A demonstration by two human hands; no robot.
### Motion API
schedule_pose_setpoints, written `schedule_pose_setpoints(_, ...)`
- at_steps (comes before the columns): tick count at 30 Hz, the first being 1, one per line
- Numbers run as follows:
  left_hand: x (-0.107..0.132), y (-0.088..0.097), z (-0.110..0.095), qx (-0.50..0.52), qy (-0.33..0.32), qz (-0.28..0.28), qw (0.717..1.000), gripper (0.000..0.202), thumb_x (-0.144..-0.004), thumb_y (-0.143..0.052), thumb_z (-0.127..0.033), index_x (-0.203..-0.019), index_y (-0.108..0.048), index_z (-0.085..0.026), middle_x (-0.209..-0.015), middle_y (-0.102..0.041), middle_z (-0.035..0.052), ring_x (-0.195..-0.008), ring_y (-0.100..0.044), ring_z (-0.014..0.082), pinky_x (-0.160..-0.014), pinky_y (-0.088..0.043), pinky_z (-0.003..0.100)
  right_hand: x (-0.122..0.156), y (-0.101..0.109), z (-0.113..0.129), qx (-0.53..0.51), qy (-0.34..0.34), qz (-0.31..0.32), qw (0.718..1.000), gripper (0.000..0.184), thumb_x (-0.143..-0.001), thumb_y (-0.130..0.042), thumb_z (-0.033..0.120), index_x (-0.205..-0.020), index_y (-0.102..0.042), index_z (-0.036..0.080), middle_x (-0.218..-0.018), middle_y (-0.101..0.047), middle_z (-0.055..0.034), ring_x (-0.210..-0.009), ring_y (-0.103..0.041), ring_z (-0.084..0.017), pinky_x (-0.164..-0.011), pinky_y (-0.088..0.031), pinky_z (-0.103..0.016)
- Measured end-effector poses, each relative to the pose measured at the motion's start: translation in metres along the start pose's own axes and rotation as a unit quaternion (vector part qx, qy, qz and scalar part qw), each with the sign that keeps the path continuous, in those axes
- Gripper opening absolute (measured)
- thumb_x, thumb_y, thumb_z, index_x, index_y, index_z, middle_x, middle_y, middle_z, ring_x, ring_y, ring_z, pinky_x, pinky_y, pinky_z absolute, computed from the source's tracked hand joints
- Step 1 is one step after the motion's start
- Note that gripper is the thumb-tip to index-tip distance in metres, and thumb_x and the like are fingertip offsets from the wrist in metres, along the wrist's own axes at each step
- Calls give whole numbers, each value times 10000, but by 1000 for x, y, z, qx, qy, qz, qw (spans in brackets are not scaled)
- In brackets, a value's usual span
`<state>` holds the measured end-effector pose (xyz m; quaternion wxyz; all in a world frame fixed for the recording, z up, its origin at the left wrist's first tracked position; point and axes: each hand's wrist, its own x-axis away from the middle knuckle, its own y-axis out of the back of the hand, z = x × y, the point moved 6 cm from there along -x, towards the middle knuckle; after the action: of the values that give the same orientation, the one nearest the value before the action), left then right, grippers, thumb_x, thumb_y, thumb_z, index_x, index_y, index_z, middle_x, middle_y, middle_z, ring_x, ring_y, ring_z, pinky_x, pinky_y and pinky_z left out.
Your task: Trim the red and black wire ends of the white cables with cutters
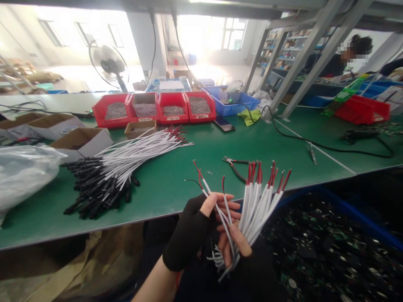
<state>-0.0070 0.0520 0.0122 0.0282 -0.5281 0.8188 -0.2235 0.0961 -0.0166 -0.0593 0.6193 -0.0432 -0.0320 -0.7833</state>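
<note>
My left hand [201,214], in a black fingerless glove, pinches a couple of white cables [221,214] whose stripped ends show red and black wires. Close beside it, my right hand [237,245] grips a thick bunch of white cables [256,209] with red and black wire ends fanned upward. The bunch's lower ends hang under my right hand, partly hidden. Behind the bunch, a pair of cutting pliers [236,166] with dark red-edged handles lies on the green table [166,180]. A heap of white cables [135,149] with black connectors rests on the left.
Red bins [110,121] of small metal parts line the back, beside a blue tray [231,108] and a phone [224,124]. Open cardboard boxes [83,144] and a plastic bag [27,176] occupy the left. A blue crate [355,209] of dark parts sits lower right. A co-worker [333,61] is beyond.
</note>
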Motion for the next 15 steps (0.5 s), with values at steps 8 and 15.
schedule_pose_setpoints(8, 4, 8, 2, -121, -2, -2, 993, 389, -950, -487, -407, -1045, -717, -109, -1014, -723, 124, -910, -678, 257, -762, -516, 294, -5, 10, 22, 88, 19, -50, 995, 364, -944, -542, 434, -884, -724, 124, -646, -687, -47, -648, -680, -161, -697, -572, -291)
schedule_pose_setpoints(15, 7, 7, 9, -166, -72, 23, 983, 322, -947, -509, -322, -1133, -721, -167, -1265, -625, 102, -1214, -540, 261, -1054, -400, 335, -15, 11, 36, 139, 106, -44, 984, 312, -879, -589, 394, -1000, -762, 164, -994, -739, -121, -890, -721, -260, -762, -604, -327)
